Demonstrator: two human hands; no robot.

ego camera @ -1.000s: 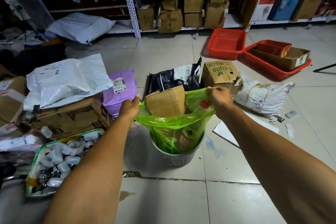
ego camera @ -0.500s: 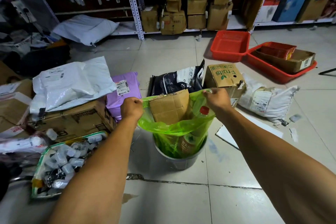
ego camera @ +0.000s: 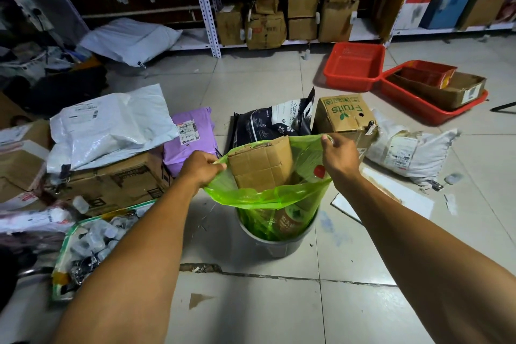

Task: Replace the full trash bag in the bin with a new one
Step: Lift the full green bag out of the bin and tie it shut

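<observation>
Readable writing first: "Fruits" in green, upside down, on the brown cardboard box [ego camera: 344,114] just above centre. The dark pouch [ego camera: 272,123] to its left carries paw prints and pale characters too small to read. White shipping labels sit on the purple mailer [ego camera: 192,137] and the grey-white mailer [ego camera: 111,126] at left; their print is illegible.

Centre frame now, and both hands are on the job. The left hand [ego camera: 199,166] is fisted tight on the left rim of the green trash bag [ego camera: 268,195]; the right hand [ego camera: 339,158] is pinched shut on the right rim. Compared with half a second back, the bag's mouth sits higher and is stretched wider between the hands, with more of the bag drawn up out of the grey bin [ego camera: 275,243]. A second ago the rim was lower still and slacker.

The bag is translucent lime green, thin and glossy, its front edge sagging in a curve between the fists. Its lower part is in the bin, just below centre on the tiled floor [ego camera: 251,310]. A folded piece of cardboard [ego camera: 261,163] stands up out of the mouth, a red bottle cap [ego camera: 319,170] shows through the plastic at right, and a brown-labelled bottle [ego camera: 287,222] presses against the film low down.
</observation>
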